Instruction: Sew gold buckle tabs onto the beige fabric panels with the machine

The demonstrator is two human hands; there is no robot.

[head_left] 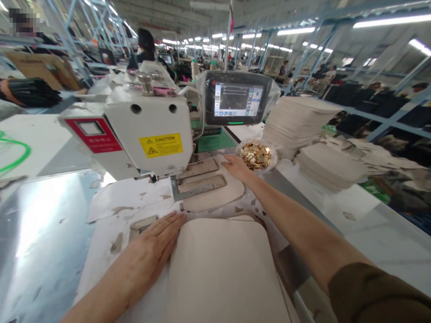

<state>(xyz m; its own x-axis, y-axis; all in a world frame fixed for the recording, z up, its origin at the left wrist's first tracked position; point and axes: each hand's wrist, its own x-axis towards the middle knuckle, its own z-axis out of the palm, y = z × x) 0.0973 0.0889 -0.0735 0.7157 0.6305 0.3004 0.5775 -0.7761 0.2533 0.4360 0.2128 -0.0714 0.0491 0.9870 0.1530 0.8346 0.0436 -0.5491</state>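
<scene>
Near pile: beige panels [222,269] at near centre of the head view, roughly squared up; I judge they are kept there for easy reach. Layers show at the right edge, too merged to count.
Left hand: mine, one [153,244], palm down, fingers straight and together, narrow rather than spread, beside the pile's left edge – perhaps steadying it. I see nothing gripped.
Right hand: one [235,167], reaching far, fingertips on the right edge of a beige piece [230,181]. Pinching or only pressing, I cannot tell; contact there probably helps keep it from shifting.
Beige piece: one, lying flat at centre, partly under a metal frame [199,194] with two long slots, which likely holds it flat.
Machine: one white head [151,121], left of the frame, with one yellow caution label [160,145].
Screen: one, lit [235,99], beyond the frame and angled for me to read.
Gold pieces: one heap [256,154] in a plastic-lined holder, just right of the right hand – too many overlap to count.
Right-side stacks: two, one taller [296,121], one lower and nearer [330,166].
</scene>
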